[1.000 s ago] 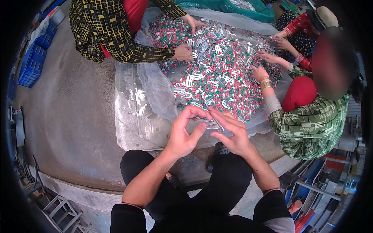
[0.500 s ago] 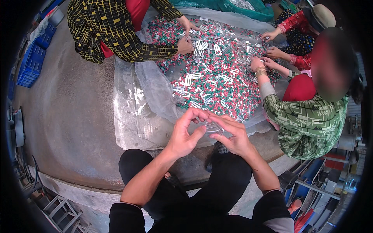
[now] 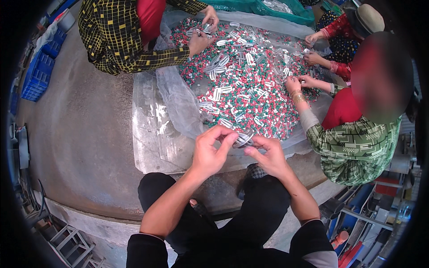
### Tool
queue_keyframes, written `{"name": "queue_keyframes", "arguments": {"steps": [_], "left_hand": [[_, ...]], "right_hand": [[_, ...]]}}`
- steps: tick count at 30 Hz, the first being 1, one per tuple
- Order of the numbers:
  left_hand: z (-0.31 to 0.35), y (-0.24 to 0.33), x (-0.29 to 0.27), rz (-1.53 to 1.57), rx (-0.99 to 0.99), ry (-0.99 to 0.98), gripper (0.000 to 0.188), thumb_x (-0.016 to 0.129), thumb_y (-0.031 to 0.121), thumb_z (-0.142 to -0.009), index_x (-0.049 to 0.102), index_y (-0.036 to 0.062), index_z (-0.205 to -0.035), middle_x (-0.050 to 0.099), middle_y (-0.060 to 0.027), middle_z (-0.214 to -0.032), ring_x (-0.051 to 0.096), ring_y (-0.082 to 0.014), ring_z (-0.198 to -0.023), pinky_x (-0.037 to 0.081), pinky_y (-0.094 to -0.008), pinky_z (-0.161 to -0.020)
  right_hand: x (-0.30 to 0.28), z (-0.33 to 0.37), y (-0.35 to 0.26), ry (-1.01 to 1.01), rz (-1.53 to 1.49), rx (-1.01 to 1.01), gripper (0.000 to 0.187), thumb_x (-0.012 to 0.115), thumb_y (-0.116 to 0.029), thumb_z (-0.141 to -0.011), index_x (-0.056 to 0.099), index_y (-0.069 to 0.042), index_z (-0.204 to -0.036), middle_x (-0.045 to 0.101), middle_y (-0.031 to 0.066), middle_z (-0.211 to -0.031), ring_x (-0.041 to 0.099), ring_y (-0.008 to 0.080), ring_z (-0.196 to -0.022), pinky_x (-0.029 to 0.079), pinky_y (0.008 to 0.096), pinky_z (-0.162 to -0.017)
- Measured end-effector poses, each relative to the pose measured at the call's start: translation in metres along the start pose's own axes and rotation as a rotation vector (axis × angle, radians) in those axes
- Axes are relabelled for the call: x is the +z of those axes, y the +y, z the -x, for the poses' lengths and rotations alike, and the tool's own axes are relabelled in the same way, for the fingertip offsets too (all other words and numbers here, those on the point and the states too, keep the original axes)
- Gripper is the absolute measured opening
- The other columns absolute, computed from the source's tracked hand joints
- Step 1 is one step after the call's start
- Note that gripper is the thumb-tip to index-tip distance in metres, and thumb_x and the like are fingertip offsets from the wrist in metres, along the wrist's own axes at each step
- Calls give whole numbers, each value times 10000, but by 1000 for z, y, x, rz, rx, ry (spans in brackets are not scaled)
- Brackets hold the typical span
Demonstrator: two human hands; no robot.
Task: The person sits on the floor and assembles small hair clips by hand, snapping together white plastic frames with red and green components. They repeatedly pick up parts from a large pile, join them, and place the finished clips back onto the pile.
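Before my knees, my left hand (image 3: pixel 210 151) pinches a small bunch of shiny slotted metal buckles (image 3: pixel 244 138) between thumb and fingers. My right hand (image 3: pixel 269 157) has its curled fingertips at the right end of the same bunch. Their exact number is hidden by glare and fingers. Beyond my hands spreads a heap of small red, green and white pellets (image 3: pixel 268 114), with many similar metal buckles (image 3: pixel 217 94) lying loose among them. The heap rests on a translucent mesh sheet (image 3: pixel 176 100).
A person in a yellow-checked black shirt (image 3: pixel 111 40) crouches at far left, hands over the heap. On the right work a person in green patterned clothing (image 3: pixel 357 147) and one in red sleeves (image 3: pixel 337 29). Blue crates (image 3: pixel 38 76) stand at left; a teal net (image 3: pixel 250 10) lies behind.
My hands have come down and turned, bringing the held buckles into clearer view, their faces turned differently. The person at far left has drawn both hands back leftward, lifting metal pieces.
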State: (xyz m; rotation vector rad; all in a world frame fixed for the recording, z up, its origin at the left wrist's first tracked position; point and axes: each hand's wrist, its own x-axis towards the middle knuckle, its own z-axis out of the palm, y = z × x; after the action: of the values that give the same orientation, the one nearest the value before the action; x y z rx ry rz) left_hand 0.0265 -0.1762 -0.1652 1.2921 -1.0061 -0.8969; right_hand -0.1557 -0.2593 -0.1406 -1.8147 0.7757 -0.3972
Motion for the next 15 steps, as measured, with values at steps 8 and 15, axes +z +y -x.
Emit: {"name": "queue_keyframes", "arguments": {"steps": [8, 15], "left_hand": [[-6, -4, -2, 141, 22, -231, 570, 780, 80, -819, 505, 27, -1315, 622, -105, -1224, 620, -175, -1051, 491, -327, -933], [-5, 11, -3, -146, 235, -436, 822, 885, 173, -667, 482, 44, -1372, 600, -131, -1163, 625, -259, -1017, 509, -370, -878]], "right_hand": [[-2, 6, 3, 56, -15, 36, 231, 534, -179, -1011, 656, 8, -953, 685, 95, -743, 679, 169, -684, 509, 302, -638], [-2, 10, -8, 31, -24, 69, 329, 476, -235, -1040, 622, 20, -890, 615, 81, -653, 627, 144, -612, 480, 308, -588]]}}
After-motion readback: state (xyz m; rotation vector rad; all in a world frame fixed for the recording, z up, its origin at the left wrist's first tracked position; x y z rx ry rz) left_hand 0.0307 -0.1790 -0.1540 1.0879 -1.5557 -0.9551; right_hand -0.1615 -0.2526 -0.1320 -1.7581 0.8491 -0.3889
